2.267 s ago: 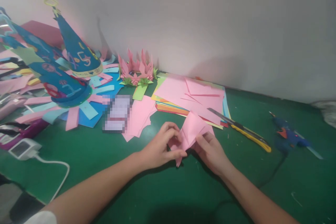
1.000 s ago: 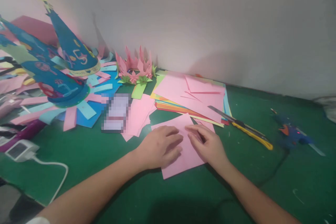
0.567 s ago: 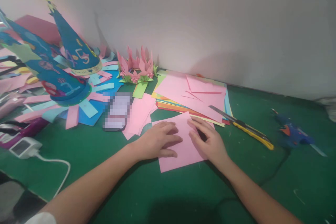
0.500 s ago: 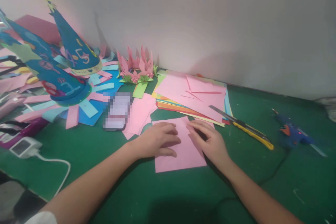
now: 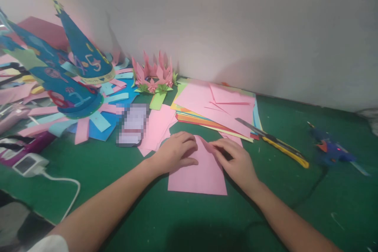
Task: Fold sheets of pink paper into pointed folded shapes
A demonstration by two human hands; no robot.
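A square of pink paper (image 5: 197, 181) lies on the green table between my hands. My left hand (image 5: 177, 153) rests across its upper left part, fingers spread and pointing right. At the upper right edge my right hand (image 5: 236, 157) pinches the paper between thumb and fingers, and the paper bends up a little there. Just behind are a stack of coloured sheets (image 5: 191, 94) with pink ones on top, and a fan of smaller pink pieces (image 5: 161, 124).
A yellow cutter knife (image 5: 285, 151) rests partly on the stack, blade out. Farther right is a blue glue gun (image 5: 333, 149). Leftward are a blurred phone (image 5: 132, 126), a pink paper crown (image 5: 153, 75), blue cone hats (image 5: 84, 47) and a white charger (image 5: 29, 164) with its cable.
The pink paper has turned slightly and shifted left. Its right edge is now lifted in my right hand's pinch, while my left hand has moved slightly up and left.
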